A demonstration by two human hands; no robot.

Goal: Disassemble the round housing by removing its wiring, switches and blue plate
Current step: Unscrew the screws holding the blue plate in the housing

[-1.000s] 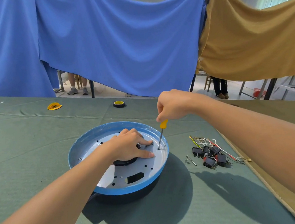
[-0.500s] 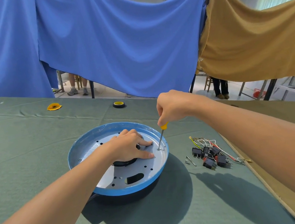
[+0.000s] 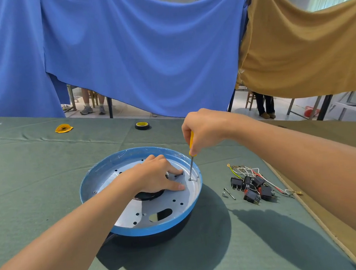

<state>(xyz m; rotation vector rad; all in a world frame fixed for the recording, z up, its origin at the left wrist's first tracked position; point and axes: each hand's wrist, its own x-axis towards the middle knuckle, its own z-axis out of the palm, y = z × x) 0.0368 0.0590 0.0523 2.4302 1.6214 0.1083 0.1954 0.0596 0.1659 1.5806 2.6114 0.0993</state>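
Head view shows the round housing (image 3: 154, 238) near the middle of the tabletop (image 3: 43, 178), its dark body sitting under the blue plate (image 3: 139, 229), which is not yet off. The left hand (image 3: 155, 178) presses flat on the plate's grey inner face, fingers spread and holding nothing. The right hand (image 3: 205, 129) grips the yellow-handled screwdriver (image 3: 191, 164) nearly upright, its tip set on a screw (image 3: 190, 179) by the plate's right edge. Another screw (image 3: 94, 192) shows at the left edge.

The wiring (image 3: 244, 170) and the black switches (image 3: 252, 187) lie in a loose heap on the tabletop just right of the housing, with a loose bolt (image 3: 229, 193) between them and it. By my reading those two parts are done and the plate's fasteners are the step in hand. At least two screws look left before the plate can lift.

Green cloth covers the tabletop, and a brown board (image 3: 330, 138) runs along its right side. Farther back lie a tape roll (image 3: 142, 125) and a yellow scrap (image 3: 64, 128). A blue sheet (image 3: 139, 49) and a tan sheet (image 3: 308, 51) hang behind, with people's legs visible beneath them.
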